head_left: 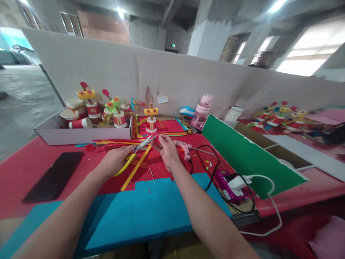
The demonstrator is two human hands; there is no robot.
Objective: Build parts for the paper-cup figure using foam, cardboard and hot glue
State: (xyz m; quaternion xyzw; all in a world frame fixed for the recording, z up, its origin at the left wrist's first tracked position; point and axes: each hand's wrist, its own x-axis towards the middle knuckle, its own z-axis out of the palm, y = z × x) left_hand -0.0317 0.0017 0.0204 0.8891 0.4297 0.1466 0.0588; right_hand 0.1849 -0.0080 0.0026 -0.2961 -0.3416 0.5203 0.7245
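Observation:
My left hand (114, 160) is closed on a pair of scissors (141, 144) with yellow handles, their blades pointing forward and to the right. Close to the blade tips, my right hand (167, 149) has its thumb and fingers pinched together. Whatever lies between those fingertips is too small to make out. Below the hands, a yellow paper strip (136, 169) lies slanted across the red table covering. A pink glue gun (184, 149) rests just right of my right hand. Beyond the scissors stands a paper-cup figure (151, 124) with a yellow head and coiled arms.
A white box (86, 136) holds several cup figures and paper cups at the left. A black phone (54, 176) lies nearer. Blue sheet (129, 216) covers the front edge. On the right are a purple power strip (230, 187), loose cables and a green panel (248, 154).

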